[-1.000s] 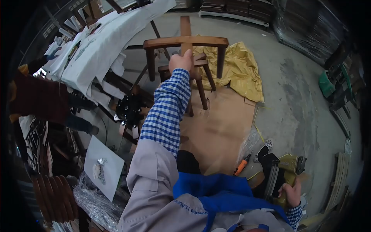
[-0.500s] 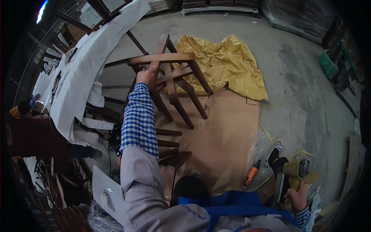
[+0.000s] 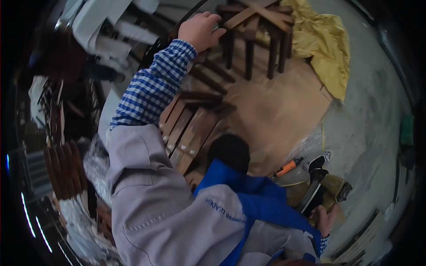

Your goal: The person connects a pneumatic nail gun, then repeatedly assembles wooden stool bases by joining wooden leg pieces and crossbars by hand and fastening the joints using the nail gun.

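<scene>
At the top of the view, my left hand (image 3: 200, 31) has its thumb and fingers apart, just left of a dark brown wooden chair frame (image 3: 250, 37). The frame has crossed slats on top and its legs point down over a cardboard sheet (image 3: 275, 102). I see no grip on it. At lower right, my right hand (image 3: 326, 217) is wrapped round the handle of a yellowish nail gun (image 3: 333, 188). Its long magazine slants toward my body, and part of the grip is hidden by the fingers.
Slatted wooden pieces (image 3: 191, 133) lie below my left arm. A yellow sheet (image 3: 326, 40) is crumpled at upper right. An orange-bodied tool (image 3: 286, 168) lies near my shoe (image 3: 320, 160). Stacked brown wooden parts (image 3: 65, 170) and plastic wrap (image 3: 96, 166) are at left.
My left hand has come off the chair frame and sits to its left. The view has turned and dropped toward my body. My right hand still grips the nail gun.
</scene>
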`<action>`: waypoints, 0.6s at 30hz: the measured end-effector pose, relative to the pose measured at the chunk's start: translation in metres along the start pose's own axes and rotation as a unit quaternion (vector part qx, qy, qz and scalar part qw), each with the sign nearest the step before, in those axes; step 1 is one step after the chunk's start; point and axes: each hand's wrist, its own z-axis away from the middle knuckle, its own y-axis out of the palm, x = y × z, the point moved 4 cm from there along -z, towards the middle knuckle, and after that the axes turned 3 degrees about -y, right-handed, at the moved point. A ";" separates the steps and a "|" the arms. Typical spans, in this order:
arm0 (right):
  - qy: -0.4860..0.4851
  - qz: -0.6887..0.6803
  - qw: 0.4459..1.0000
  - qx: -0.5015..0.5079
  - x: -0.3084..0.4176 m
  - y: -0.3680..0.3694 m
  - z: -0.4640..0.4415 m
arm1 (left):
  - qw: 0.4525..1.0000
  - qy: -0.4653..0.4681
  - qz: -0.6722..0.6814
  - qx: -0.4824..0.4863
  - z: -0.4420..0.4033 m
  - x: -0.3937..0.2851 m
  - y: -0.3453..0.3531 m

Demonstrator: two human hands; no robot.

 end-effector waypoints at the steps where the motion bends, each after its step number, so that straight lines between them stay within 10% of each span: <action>1: -0.006 0.010 1.000 0.016 -0.006 0.003 -0.001 | 1.000 0.018 -0.003 -0.024 0.043 0.003 -0.028; 10: 0.066 0.078 0.980 0.173 -0.149 0.085 -0.118 | 0.919 -0.343 0.070 0.180 0.468 -0.022 -0.082; 12: -0.106 0.347 0.912 0.193 -0.203 0.118 -0.154 | 0.893 -0.394 0.106 0.191 0.523 -0.049 -0.064; 14: -0.054 0.535 0.835 0.118 -0.286 0.152 -0.180 | 0.884 -0.399 0.098 0.222 0.538 -0.076 -0.052; 18: -0.103 0.240 0.905 0.335 -0.360 0.180 -0.184 | 0.884 -0.390 0.068 0.249 0.533 -0.089 -0.049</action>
